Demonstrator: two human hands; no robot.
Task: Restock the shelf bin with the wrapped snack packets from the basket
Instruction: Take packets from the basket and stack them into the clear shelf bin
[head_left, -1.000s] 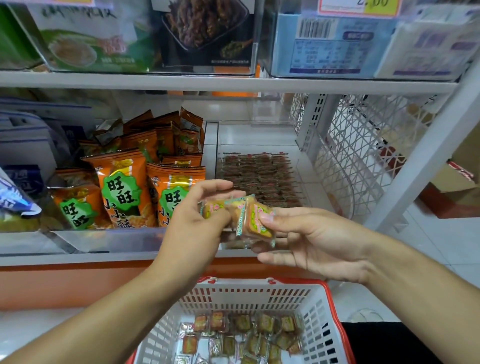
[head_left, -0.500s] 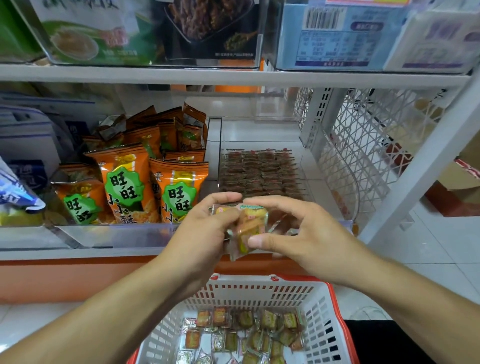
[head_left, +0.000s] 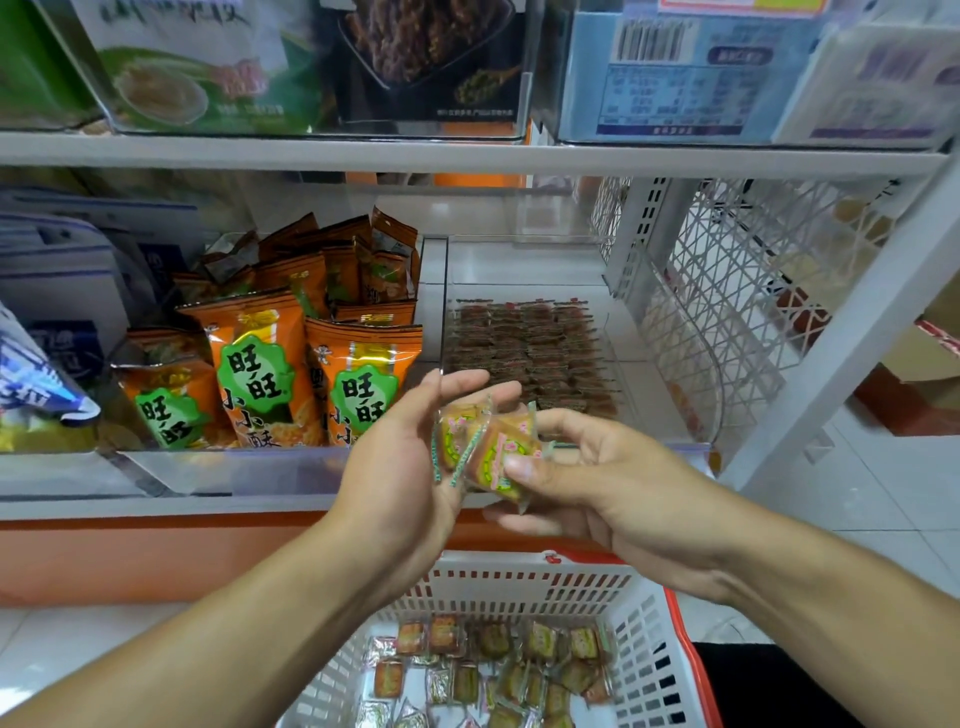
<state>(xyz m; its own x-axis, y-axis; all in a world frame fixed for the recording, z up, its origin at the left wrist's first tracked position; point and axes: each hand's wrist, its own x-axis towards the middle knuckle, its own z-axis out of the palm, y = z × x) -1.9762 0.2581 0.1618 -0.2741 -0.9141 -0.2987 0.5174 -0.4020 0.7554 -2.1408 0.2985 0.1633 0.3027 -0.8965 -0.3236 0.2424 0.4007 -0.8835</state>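
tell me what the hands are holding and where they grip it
Two small clear-wrapped orange snack packets: left hand holds one in its fingers; right hand pinches the other's lower edge.

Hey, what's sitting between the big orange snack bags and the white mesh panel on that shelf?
In the head view, a clear shelf bin lies between the orange bags and the mesh side panel. It holds rows of small dark red wrapped packets.

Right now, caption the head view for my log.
Both hands, left hand and right hand, hold wrapped snack packets between basket and shelf bin.
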